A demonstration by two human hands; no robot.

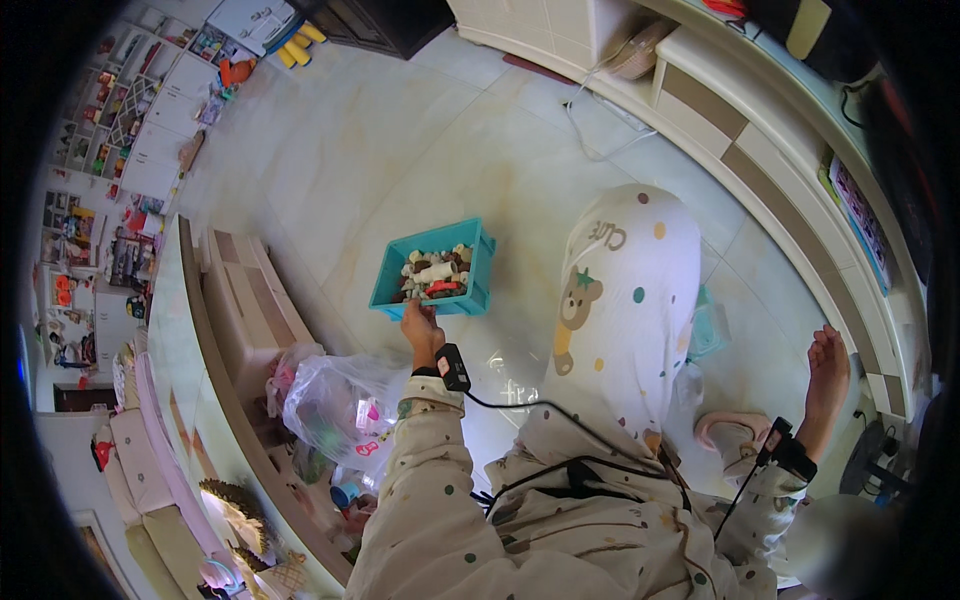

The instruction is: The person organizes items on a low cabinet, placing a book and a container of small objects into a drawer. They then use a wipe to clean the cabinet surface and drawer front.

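My left hand [422,328] grips the near wall of a turquoise plastic bin [480,281], left of my knee. Inside the bin lie many small pieces in white, cream, brown and grey, with a larger cream cylindrical piece [435,272] and a red piece [444,287] on top. The fingertips of that hand are partly hidden at the bin wall. My right hand [827,367] is far to the right, near the low cabinet, its fingers loosely extended and holding nothing. Both wrists carry black devices with cables.
A coffee table [196,352] with durian husks on it stands at the left. Clear plastic bags [337,409] lie beside it. A long low cabinet [787,217] curves along the right. A pale turquoise container [705,326] and a pink slipper [705,431] are beside my leg.
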